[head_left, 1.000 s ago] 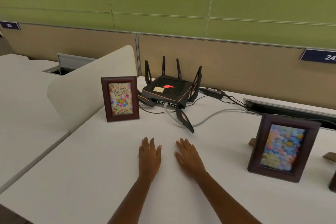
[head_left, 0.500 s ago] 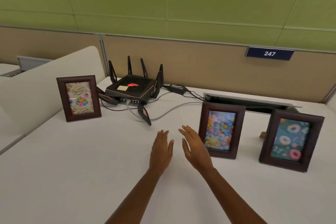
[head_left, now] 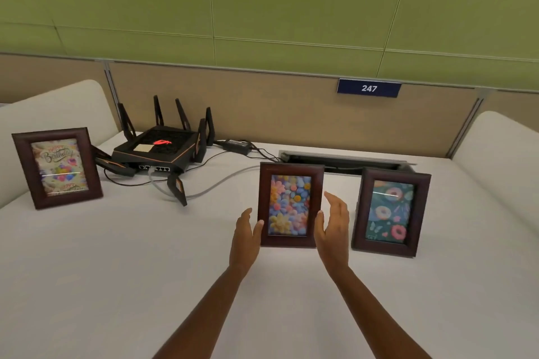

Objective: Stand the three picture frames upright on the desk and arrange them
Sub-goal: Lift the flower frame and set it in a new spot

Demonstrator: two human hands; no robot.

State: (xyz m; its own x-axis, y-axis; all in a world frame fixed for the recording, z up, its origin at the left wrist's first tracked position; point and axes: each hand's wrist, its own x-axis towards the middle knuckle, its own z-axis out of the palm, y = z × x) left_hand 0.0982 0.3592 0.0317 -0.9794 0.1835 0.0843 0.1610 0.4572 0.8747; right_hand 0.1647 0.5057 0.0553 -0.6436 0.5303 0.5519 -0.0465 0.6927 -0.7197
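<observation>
Three dark wooden picture frames stand upright on the white desk (head_left: 122,265). The birthday-card frame (head_left: 57,167) is at the far left, the flower frame (head_left: 290,204) in the middle, the doughnut frame (head_left: 390,211) to its right. My left hand (head_left: 245,237) is at the flower frame's left edge, with its thumb on the lower front border. My right hand (head_left: 334,226) is at the right edge, thumb against the border and fingers straight. Both hands flank the frame with fingers spread, not closed around it.
A black router (head_left: 159,150) with antennas sits at the back left, with a power brick (head_left: 236,145) and cables trailing across the desk. A cable slot (head_left: 344,159) runs behind the two right frames. Cream dividers bound the desk on both sides.
The view swung right, bringing the flower and doughnut frames into view. Both hands lifted off the desk, moved forward and right, and now bracket the flower frame.
</observation>
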